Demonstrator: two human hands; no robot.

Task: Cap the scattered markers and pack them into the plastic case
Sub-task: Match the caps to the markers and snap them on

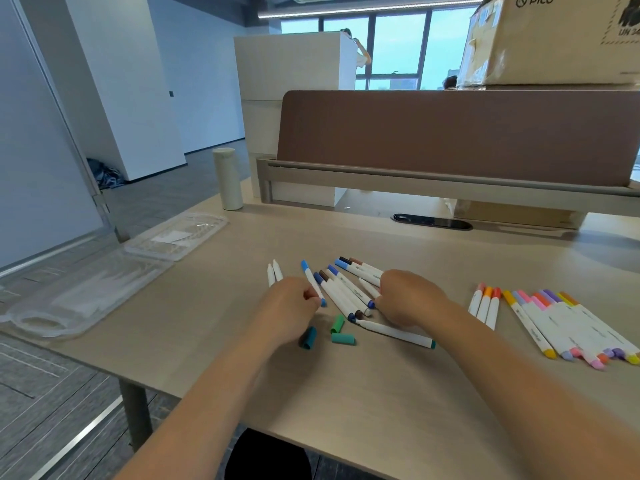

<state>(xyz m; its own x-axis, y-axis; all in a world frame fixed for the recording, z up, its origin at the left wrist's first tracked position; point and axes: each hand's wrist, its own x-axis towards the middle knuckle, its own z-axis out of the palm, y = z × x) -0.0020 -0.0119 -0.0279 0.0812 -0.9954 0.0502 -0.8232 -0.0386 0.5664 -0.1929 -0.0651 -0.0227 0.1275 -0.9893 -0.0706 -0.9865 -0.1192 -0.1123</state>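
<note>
Left hand [289, 299] pinches light-blue marker [311, 280], frame centre; right hand [407, 296] curled over marker pile [346, 292] (grip unclear); plastic case [104, 275] far left.

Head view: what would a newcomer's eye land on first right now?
The left hand and right hand grip at a heap of blue and brown markers mid-table, with three loose green caps in front. A row of pink, orange and purple markers lies at right; the open clear case waits at far left.
</note>
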